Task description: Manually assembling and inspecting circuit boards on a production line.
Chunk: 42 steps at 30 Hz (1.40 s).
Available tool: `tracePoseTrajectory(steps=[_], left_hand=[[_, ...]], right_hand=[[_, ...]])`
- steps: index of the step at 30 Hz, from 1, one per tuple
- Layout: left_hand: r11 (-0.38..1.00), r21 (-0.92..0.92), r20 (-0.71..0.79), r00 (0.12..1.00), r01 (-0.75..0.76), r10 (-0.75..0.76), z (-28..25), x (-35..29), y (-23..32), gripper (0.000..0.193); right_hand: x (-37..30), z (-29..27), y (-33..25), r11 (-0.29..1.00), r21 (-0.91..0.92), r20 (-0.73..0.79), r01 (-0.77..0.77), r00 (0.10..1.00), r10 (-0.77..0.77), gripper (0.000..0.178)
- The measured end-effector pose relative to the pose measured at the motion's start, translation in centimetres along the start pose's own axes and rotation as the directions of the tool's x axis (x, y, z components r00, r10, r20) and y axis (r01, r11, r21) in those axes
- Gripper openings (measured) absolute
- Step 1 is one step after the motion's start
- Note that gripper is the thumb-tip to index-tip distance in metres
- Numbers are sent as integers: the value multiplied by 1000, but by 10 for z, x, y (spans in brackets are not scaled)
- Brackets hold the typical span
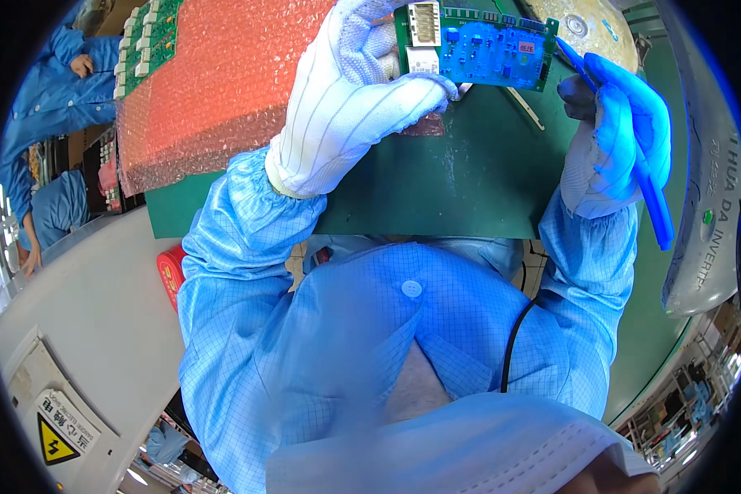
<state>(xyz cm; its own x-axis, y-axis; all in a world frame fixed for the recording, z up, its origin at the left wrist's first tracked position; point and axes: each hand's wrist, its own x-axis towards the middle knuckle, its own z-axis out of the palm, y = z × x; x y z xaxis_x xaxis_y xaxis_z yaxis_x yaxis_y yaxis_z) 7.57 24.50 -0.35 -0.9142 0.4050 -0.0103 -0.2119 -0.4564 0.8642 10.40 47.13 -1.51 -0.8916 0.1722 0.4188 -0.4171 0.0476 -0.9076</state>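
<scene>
My left hand, in a white striped glove, pinches the left end of a small green circuit board between thumb and fingers. The board is held up above the green tabletop, lit blue, with a white connector at its left end and a small label at its right. My right hand, also gloved, with dark fingertips, grips a slim blue pen-like tool. Its tip reaches the board's upper right corner; I cannot tell whether they touch. The tool's wide end points down toward my right forearm.
Red bubble wrap covers the table's left side, beside green boards with white connectors. A thin pale stick lies beyond the board, near a round worn disc. A grey casing stands right. Another person is far left.
</scene>
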Motion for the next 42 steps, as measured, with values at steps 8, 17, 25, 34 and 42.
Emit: tracePoseTrajectory(steps=[8,17,25,34,42], left_hand=[[1000,-19,-10,1000,17,-17,0,0,-2,87],[998,9,70,996,-55,54,2,14,0,73],[987,-9,77,984,-158,158,-20,15,-22,82],[980,159,133,986,-118,97,-16,-1,-9,75],[972,140,250,957,-187,148,-15,4,-11,78]], right_hand=[[0,-1,-1,999,46,-32,-2,999,4,31],[18,-10,0,958,-170,-306,-232,936,172,57],[15,11,11,966,-258,-175,13,983,-60,43],[26,-9,40,937,85,-19,-338,940,340,40],[26,-4,31,941,118,-56,-317,944,325,45]])
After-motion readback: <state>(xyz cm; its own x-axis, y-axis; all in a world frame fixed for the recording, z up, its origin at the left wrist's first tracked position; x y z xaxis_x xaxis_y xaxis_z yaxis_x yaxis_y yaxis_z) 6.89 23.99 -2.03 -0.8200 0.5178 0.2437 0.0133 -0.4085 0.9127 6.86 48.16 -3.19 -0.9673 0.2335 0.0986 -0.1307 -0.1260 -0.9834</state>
